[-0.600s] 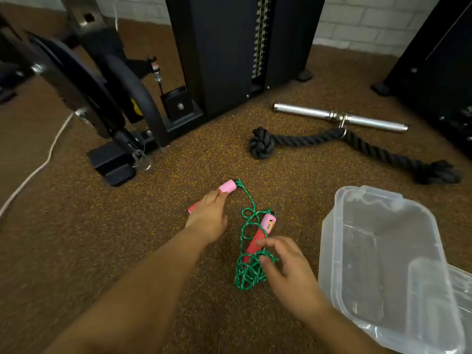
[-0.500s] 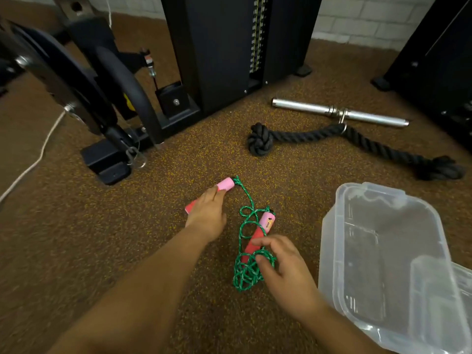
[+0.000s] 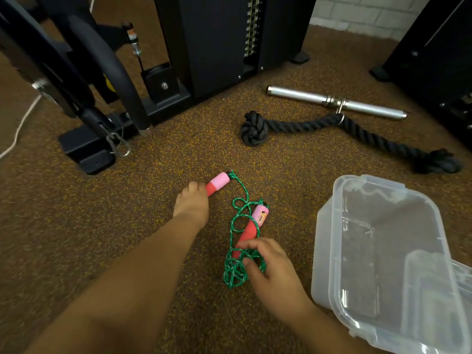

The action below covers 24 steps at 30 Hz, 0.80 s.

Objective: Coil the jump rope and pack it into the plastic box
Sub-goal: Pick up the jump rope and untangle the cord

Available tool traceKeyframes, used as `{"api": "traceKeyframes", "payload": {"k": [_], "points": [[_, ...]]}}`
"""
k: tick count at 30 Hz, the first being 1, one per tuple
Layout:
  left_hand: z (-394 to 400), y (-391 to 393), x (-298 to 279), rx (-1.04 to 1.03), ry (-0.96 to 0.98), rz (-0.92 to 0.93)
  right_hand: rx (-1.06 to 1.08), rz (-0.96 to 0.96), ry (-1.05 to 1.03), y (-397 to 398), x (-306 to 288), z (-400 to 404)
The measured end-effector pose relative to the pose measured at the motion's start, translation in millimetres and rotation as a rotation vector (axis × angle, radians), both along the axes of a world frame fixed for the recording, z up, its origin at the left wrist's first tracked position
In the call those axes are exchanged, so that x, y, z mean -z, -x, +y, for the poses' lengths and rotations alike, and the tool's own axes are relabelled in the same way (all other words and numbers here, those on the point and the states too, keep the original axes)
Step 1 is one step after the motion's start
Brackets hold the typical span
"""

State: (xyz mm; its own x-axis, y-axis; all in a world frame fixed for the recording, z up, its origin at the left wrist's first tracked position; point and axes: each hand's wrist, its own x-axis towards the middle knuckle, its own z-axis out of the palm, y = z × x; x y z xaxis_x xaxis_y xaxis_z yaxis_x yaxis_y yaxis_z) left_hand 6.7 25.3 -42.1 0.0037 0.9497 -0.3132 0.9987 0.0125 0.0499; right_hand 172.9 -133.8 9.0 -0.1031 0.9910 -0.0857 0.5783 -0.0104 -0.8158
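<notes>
A green braided jump rope [image 3: 236, 267] lies bunched on the brown floor, with two red-and-pink handles. My left hand [image 3: 191, 206] covers the red end of the far handle [image 3: 218, 182], fingers curled over it. My right hand [image 3: 267, 267] pinches the bunched rope beside the lower end of the near handle [image 3: 251, 227]. A loose strand runs from the far handle down to the bunch. The clear plastic box [image 3: 329, 264] stands open and empty just right of my right hand.
A clear lid [image 3: 459, 277] rests at the box's right side. A black knotted rope [image 3: 332, 126] clipped to a steel bar [image 3: 337, 102] lies beyond. Black gym machines [image 3: 217, 47] stand at the back and left, another at far right. A white cord [image 3: 23, 121] trails left.
My left hand has slid down the far handle, showing more of its pink end. My right hand has closed tighter on the rope bunch. The view has shifted slightly.
</notes>
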Motion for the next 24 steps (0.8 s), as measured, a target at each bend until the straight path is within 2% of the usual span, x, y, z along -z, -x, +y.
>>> {"api": "traceKeyframes", "payload": {"k": [3,7,13,17,22,24], "points": [[-4,-4,-3,-0.035,0.026,0.001,0.017,0.012,0.014,2,-3,-1],[-10,0,-1,-0.109,0.082,-0.096,0.032,0.031,0.012,4,-11,-2],[-29,7,12,-0.206,0.052,-0.219,0.050,0.045,0.024,-1,-13,-4],[-45,-7,-6,-0.338,0.083,-0.594,0.125,0.086,0.117,-2,-10,1],[-73,-35,-54,-0.406,0.306,-1.254,0.290,0.299,0.293,6,-38,27],[-82,-38,-78,-0.376,0.445,-1.429,0.382,0.318,0.311,2,-60,41]]}}
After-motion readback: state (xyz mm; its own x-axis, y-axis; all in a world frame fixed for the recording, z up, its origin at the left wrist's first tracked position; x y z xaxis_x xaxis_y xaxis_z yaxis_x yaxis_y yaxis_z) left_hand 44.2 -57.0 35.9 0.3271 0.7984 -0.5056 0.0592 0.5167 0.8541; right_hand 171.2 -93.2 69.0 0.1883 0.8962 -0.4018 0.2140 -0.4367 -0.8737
